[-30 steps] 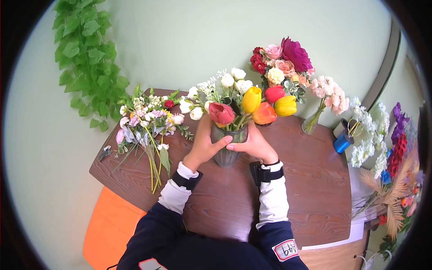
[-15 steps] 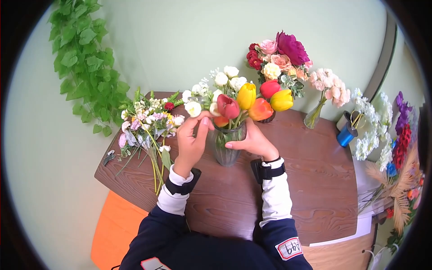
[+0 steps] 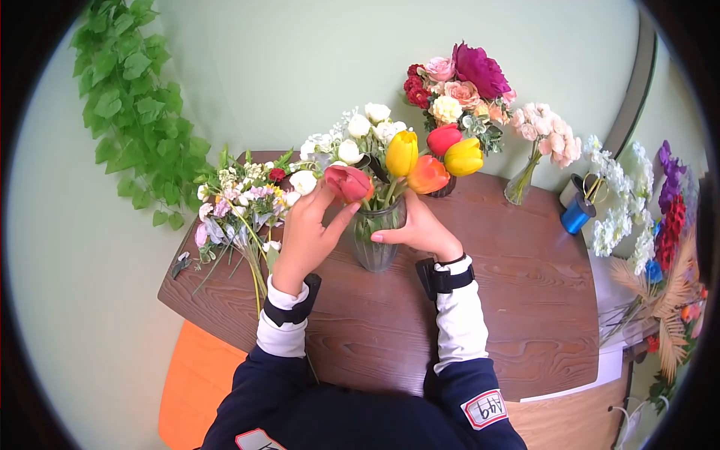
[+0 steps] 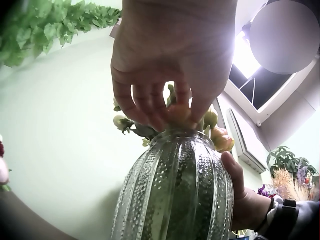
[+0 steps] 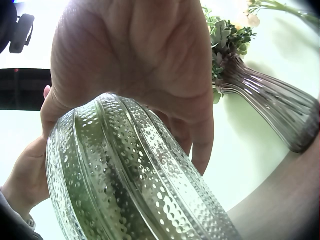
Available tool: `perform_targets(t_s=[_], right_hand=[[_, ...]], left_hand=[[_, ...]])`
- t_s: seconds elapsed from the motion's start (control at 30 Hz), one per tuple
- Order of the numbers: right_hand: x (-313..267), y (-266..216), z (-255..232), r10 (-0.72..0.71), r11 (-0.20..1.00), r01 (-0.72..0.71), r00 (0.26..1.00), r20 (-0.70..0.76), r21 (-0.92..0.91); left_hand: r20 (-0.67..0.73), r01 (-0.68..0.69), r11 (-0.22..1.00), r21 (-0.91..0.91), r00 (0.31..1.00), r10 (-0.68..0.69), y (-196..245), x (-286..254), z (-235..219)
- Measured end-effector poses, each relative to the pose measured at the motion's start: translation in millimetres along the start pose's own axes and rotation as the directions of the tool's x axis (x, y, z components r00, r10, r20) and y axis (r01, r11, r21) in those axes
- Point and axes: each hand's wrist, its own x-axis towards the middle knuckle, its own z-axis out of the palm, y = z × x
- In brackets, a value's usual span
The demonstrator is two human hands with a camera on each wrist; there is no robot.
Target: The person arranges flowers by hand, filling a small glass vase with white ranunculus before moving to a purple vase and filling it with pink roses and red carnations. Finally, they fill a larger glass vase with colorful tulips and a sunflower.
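A ribbed glass vase (image 3: 375, 251) holds white flowers (image 3: 303, 182), yellow tulips (image 3: 402, 154) and red and orange tulips. My right hand (image 3: 426, 230) grips the vase's right side near the rim; in the right wrist view that hand (image 5: 135, 55) curves round the dimpled glass (image 5: 125, 170). My left hand (image 3: 306, 234) pinches the dark red tulip (image 3: 349, 184) at the left of the rim. The left wrist view shows the left hand's fingers (image 4: 142, 102) curled down around a blossom just above the vase mouth (image 4: 180, 134); the fingertips are partly hidden.
Loose mixed flowers (image 3: 244, 202) lie left on the brown table (image 3: 510, 300). Behind stand a large bouquet (image 3: 465, 90) and a small vase of pink flowers (image 3: 520, 187). A blue spool (image 3: 577, 214) is near the right edge, with more flowers beyond.
My left hand left the vase's side, rose to the blooms and now holds the dark red tulip, which has shifted left and tilted. My right hand stays on the vase.
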Motion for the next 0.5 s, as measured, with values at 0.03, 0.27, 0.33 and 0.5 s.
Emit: perform_targets(t_s=[0.03, 0.27, 0.33, 0.5], right_hand=[[0.0, 0.1, 0.0, 0.002, 1.0, -0.002, 1.0, 0.007, 0.008], [-1.2, -2.0, 0.4, 0.002, 1.0, -0.001, 1.0, -0.011, 0.01], [-0.8, -0.6, 0.0, 0.002, 1.0, -0.002, 1.0, -0.004, 0.003], [-0.3, 1.2, -0.7, 0.006, 1.0, -0.006, 1.0, 0.007, -0.019]], left_hand=[[0.002, 0.0, 1.0, -0.001, 1.0, 0.0, -0.6, 0.4, 0.5], [-0.116, -0.077, 0.997, -0.027, 0.991, 0.073, -5.5, 0.4, 5.6], [-0.131, -0.088, 0.996, -0.006, 0.988, 0.087, -6.5, -0.9, 5.6], [-0.234, -0.054, 0.912, -0.406, 0.971, -0.047, 0.2, -0.8, 5.9]])
